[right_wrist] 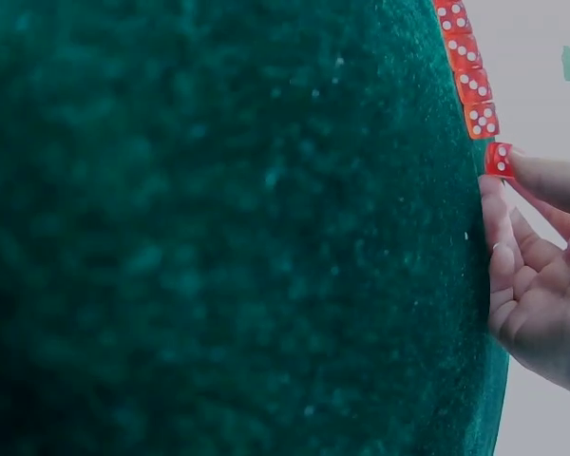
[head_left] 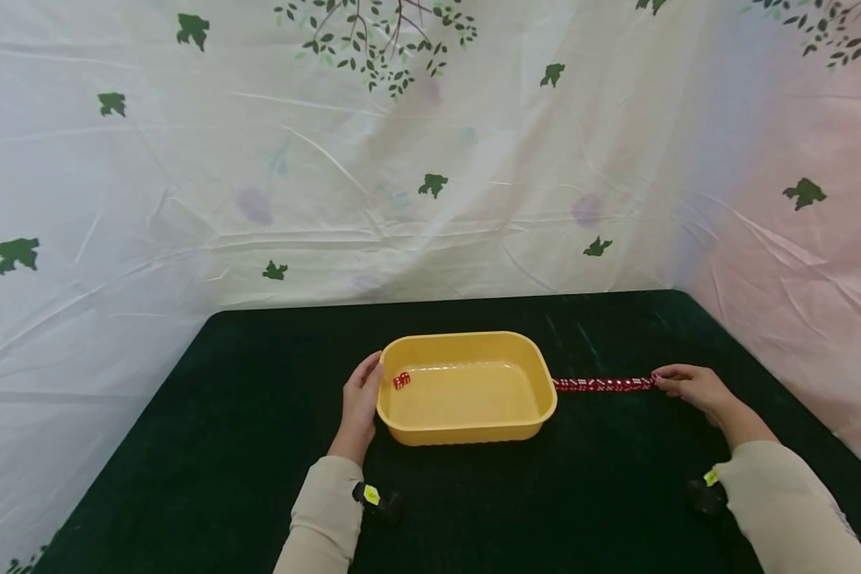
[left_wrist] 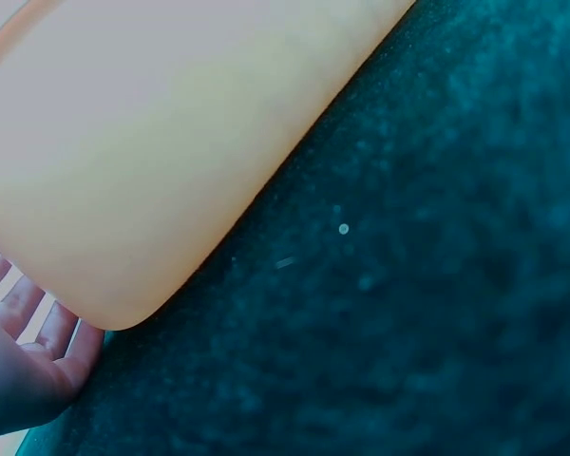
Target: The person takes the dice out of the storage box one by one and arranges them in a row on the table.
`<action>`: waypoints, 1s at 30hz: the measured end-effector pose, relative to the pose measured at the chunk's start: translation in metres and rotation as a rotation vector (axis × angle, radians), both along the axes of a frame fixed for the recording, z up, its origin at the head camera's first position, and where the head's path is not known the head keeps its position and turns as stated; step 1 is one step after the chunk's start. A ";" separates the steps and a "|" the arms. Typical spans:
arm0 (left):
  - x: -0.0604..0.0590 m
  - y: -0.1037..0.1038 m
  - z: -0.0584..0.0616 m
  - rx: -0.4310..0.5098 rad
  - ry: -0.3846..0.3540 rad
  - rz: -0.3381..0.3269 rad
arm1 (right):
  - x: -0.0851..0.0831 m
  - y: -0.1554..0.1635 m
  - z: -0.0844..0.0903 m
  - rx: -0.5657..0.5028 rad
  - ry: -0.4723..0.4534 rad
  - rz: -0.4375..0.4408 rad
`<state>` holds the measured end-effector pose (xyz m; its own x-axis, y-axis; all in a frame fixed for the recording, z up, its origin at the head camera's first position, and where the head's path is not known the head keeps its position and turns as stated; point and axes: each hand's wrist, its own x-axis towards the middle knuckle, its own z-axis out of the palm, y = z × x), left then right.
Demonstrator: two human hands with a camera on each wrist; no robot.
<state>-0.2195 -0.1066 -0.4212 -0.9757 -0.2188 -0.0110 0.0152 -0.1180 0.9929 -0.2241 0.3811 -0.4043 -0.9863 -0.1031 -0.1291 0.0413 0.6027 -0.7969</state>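
A yellow plastic tub point(head_left: 466, 436) stands on the dark green table. Against its left side rests my left hand point(head_left: 359, 399), fingers fairly straight along the outer wall; the left wrist view shows the fingers point(left_wrist: 57, 334) beside the tub's corner. A few red dice point(head_left: 402, 381) lie inside, near the left end. From the tub's right side a straight row of red dice point(head_left: 603, 385) with white pips runs to the right. At its far end my right hand point(head_left: 699, 391) pinches a single die point(right_wrist: 499, 160) between thumb and fingers, a small gap from the row's last die.
The green cloth-covered table point(head_left: 208, 446) spreads around the tub. White and pinkish sheeting point(head_left: 473, 247) with green leaf prints hangs behind and at both sides. Each wrist carries a small dark device, and pale sleeves cover the forearms.
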 end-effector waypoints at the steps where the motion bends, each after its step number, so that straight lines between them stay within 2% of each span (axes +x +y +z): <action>1: 0.000 0.000 0.000 -0.001 0.001 -0.001 | 0.000 0.000 0.000 -0.003 -0.002 0.003; 16: 0.001 -0.002 -0.002 -0.001 0.003 -0.003 | 0.000 -0.006 -0.004 -0.048 -0.031 -0.004; 30: -0.002 0.000 -0.002 0.009 0.002 -0.003 | 0.000 -0.003 -0.005 -0.038 -0.056 -0.006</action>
<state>-0.2210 -0.1066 -0.4229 -0.9763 -0.2162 -0.0109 0.0170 -0.1269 0.9918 -0.2241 0.3783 -0.4088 -0.9782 -0.1032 -0.1800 0.0898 0.5714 -0.8157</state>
